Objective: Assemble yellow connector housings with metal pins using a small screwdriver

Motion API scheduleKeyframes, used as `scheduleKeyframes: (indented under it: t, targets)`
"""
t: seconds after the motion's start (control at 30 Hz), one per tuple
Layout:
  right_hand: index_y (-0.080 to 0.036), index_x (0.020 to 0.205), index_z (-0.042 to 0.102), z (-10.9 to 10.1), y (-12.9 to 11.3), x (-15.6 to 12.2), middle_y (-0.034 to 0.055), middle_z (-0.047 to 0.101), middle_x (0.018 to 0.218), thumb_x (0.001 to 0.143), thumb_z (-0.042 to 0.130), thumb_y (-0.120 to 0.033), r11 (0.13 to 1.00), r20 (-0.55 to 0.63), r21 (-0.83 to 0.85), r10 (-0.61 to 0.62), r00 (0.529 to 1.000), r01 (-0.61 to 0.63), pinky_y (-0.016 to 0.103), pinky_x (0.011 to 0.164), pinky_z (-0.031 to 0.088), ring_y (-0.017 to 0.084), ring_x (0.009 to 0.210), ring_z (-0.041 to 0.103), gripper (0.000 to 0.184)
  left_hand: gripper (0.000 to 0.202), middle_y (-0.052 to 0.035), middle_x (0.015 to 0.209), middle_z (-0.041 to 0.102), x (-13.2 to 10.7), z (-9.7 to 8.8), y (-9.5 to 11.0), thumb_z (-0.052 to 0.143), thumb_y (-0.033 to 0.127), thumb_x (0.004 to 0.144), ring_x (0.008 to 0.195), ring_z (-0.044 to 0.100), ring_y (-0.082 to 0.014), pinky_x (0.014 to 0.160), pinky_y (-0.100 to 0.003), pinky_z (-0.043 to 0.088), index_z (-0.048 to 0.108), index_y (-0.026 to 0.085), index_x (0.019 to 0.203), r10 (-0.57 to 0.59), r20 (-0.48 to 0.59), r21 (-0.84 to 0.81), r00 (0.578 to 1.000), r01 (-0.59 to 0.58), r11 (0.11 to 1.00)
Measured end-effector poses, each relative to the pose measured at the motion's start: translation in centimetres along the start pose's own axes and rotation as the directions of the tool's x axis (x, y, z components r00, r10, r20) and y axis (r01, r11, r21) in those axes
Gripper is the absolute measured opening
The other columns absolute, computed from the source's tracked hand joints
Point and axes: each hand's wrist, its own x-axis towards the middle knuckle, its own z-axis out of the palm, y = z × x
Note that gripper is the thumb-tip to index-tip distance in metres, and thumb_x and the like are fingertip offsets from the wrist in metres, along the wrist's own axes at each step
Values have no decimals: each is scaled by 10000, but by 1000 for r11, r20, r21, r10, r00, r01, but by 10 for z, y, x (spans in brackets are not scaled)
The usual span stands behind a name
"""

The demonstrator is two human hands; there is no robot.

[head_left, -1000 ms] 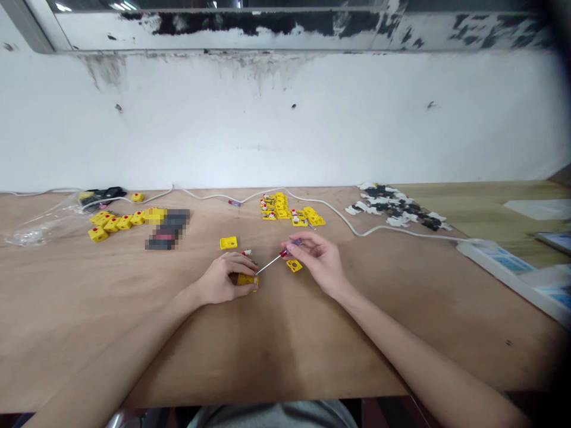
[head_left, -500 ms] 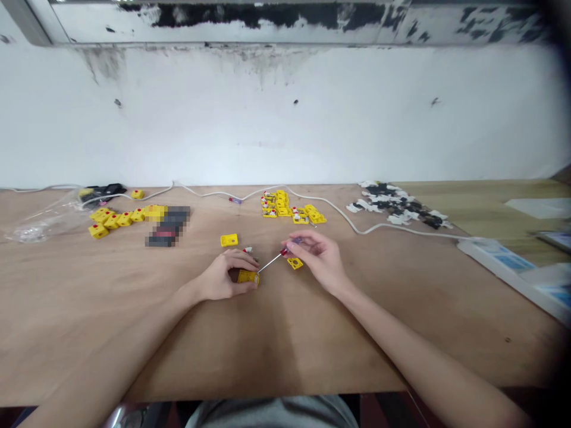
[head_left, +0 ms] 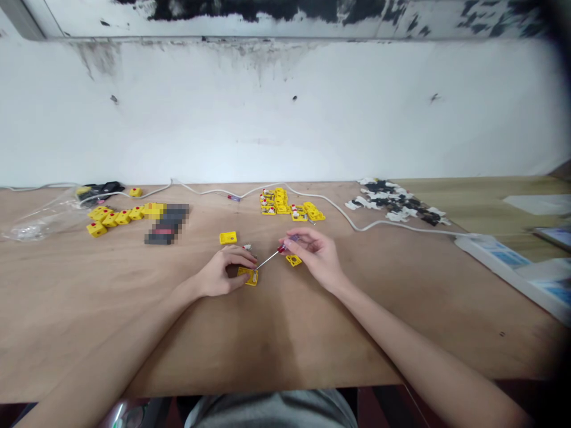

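My left hand (head_left: 222, 271) rests on the table, its fingers and thumb closed about a small open yellow plastic casing (head_left: 251, 279). Inside the casing shows a pale part, too small to name. My right hand (head_left: 317, 257) pinches the red and purple handle of a screwdriver (head_left: 269, 259). The screwdriver slants down to the left, its tip at the casing's upper right edge by my left fingertips. Just behind my left fingers lies a small white and red part (head_left: 247, 247). A yellow cover (head_left: 228, 238) lies farther back, and another yellow piece (head_left: 293, 260) sits beside my right hand.
Yellow casings with white and red parts (head_left: 281, 201) are grouped at the back middle. Finished-looking yellow boxes (head_left: 110, 219) and a clear plastic bag (head_left: 33, 230) lie left. Black and white pieces (head_left: 392, 199), a white cable (head_left: 357, 230) and a power strip (head_left: 504, 261) are right.
My left thumb has drawn back a little, so more of the casing's open inside shows. The screwdriver stays at the casing with nearly the same slant. The view has shifted slightly.
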Motion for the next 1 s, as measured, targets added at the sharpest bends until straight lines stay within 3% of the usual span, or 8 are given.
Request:
scheduleKeyframes:
  t: [0.63, 1.0]
  targets:
    - [-202, 912, 688, 0, -4, -1, 63, 762, 888, 719, 851, -416, 1000, 0, -15, 17, 1000, -17, 365, 781, 645, 213, 804, 740, 331, 132, -90, 1066, 733, 0, 3, 0, 722, 259, 820, 1032, 660, -240, 990, -437, 484, 769, 217, 935, -51, -18, 67, 999, 52, 996]
    - [-197, 913, 684, 0, -6, -1, 63, 763, 891, 714, 852, -423, 1000, 4, -17, 22, 1000, -21, 381, 797, 643, 215, 813, 741, 344, 210, -73, 1114, 722, -2, 3, -3, 772, 295, 771, 1062, 650, -240, 1038, -439, 451, 755, 239, 972, 5, 22, 134, 1000, -8, 991]
